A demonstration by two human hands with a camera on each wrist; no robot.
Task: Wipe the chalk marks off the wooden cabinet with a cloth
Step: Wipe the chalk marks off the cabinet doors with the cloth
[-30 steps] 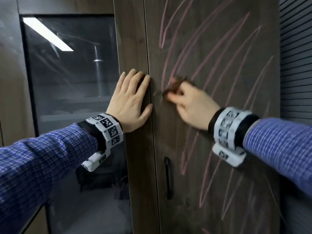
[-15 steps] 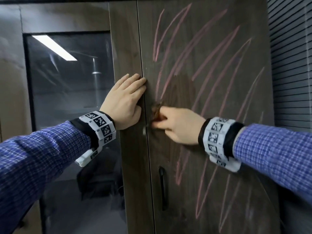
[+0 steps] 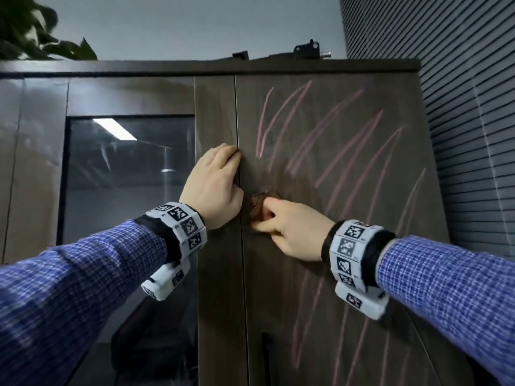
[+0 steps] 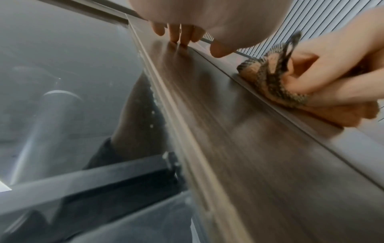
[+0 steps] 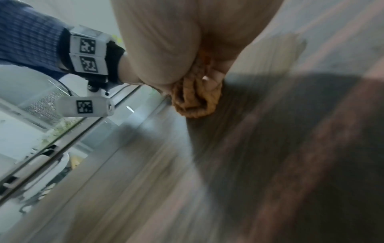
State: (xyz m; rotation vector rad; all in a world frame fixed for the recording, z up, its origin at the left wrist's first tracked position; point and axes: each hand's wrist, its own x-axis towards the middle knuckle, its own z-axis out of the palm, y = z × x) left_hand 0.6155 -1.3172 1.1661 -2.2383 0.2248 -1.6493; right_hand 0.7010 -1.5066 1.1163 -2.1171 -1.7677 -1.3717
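Right hand (image 3: 289, 229) bunched around orange cloth (image 3: 259, 207), pressing it on cabinet door (image 3: 348, 274) beside door seam. Pink chalk marks (image 3: 348, 151) above and right of cloth. Left hand (image 3: 214, 185) flat, fingers extended, on neighbouring door frame, just left of cloth.

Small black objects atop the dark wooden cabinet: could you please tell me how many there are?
2: a black block above the door seam, a black bracket-like piece to its right. Others may lie hidden.
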